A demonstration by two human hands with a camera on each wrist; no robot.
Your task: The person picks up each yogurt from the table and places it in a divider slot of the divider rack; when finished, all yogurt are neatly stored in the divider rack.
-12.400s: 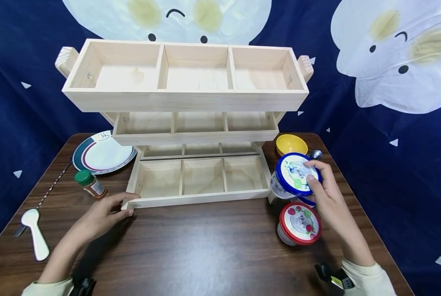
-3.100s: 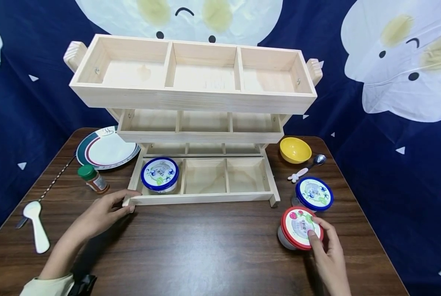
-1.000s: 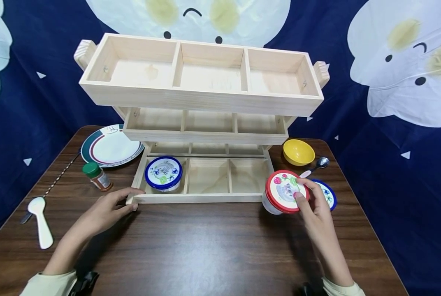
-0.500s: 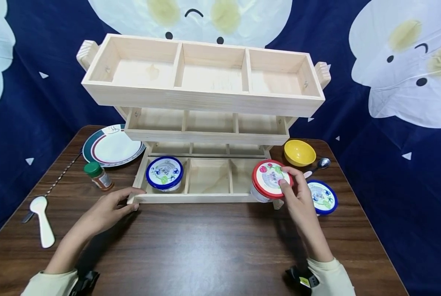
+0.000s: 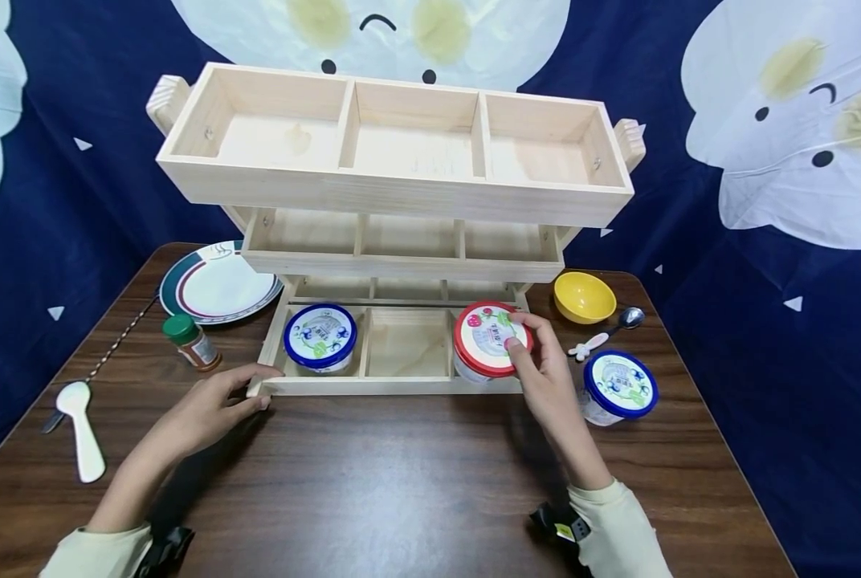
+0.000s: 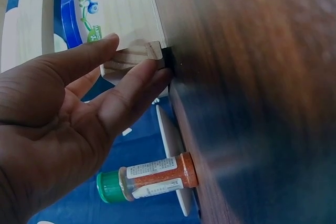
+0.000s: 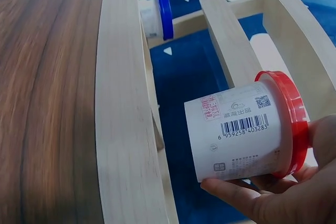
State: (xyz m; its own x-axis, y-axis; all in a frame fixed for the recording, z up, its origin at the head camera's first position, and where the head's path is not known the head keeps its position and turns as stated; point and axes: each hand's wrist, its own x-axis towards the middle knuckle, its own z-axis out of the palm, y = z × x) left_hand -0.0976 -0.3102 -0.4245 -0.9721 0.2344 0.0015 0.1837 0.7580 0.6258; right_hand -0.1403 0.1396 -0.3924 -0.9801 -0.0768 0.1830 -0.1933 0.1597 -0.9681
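My right hand (image 5: 546, 373) grips a white tub with a red lid (image 5: 492, 338), held over the right compartment of the lowest tray on the tiered wooden rack (image 5: 394, 387). In the right wrist view the barcode side of the red-lidded tub (image 7: 241, 129) shows, above the tray's front board. With thumb and fingers, my left hand (image 5: 202, 413) pinches the lowest tray's front left corner, seen close as a wooden end (image 6: 131, 59) in the left wrist view. A blue-lidded tub (image 5: 320, 338) sits in the left compartment. The middle compartment holds nothing.
Right of the rack stand another blue-lidded tub (image 5: 621, 387), a spoon with a rabbit-shaped handle (image 5: 589, 343) and a yellow bowl (image 5: 585, 297). On the left are plates (image 5: 221, 285), a green-capped spice jar (image 5: 193, 343), a white spoon (image 5: 81, 433) and a thin twisted rod (image 5: 121, 341).
The first blue-lidded tub has gone into the left compartment. My right hand has since taken the red-lidded tub from the table and carried it left over the right compartment. My left hand stays put.
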